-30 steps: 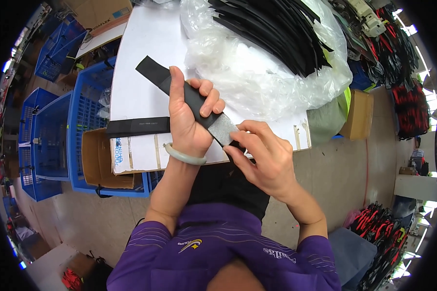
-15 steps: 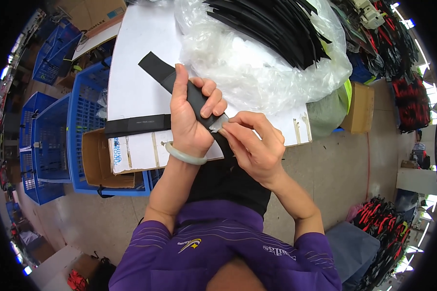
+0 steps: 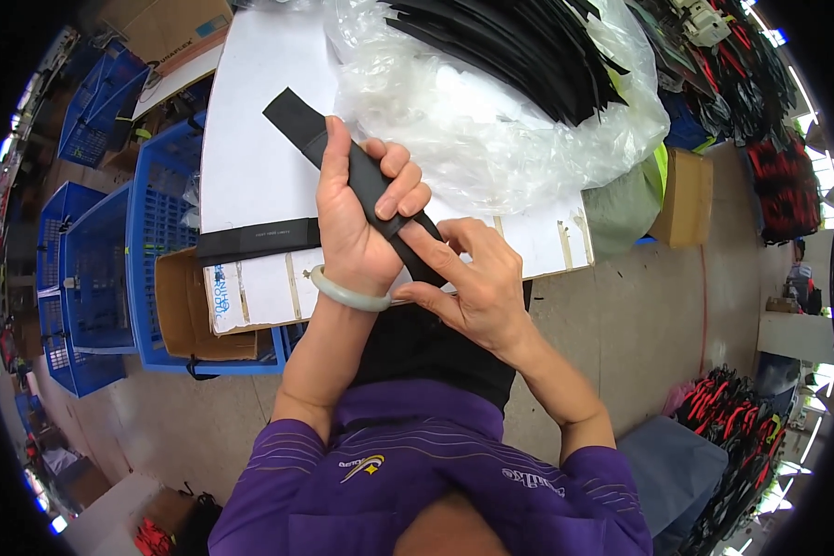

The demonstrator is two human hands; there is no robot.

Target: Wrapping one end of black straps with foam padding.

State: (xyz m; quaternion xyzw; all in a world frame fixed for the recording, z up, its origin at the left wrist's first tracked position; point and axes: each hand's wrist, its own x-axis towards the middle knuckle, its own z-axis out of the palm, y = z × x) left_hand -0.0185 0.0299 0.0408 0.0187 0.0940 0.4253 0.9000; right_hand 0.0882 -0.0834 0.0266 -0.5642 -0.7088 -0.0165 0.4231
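My left hand (image 3: 352,218), with a pale bangle (image 3: 350,295) at the wrist, is wrapped round a flat black strap (image 3: 369,183). One end of the strap sticks out past my thumb toward the far left; the other slants down toward me, to the right. My right hand (image 3: 480,287) grips that lower part, its index finger lying across the strap and its thumb underneath. Partly behind my left wrist, another flat black strip (image 3: 259,243) with small pale print lies along the near table edge.
Many black strips (image 3: 519,56) lie piled on crumpled clear plastic (image 3: 417,130) across the white tabletop (image 3: 259,167). A blue crate (image 3: 144,269) and an open cardboard box (image 3: 190,315) stand at the left. To the right is another carton (image 3: 684,199).
The small clear, shiny piece between my right fingertips is out of sight. My right fingers have moved onto the black strap, whose lower end now shows more.
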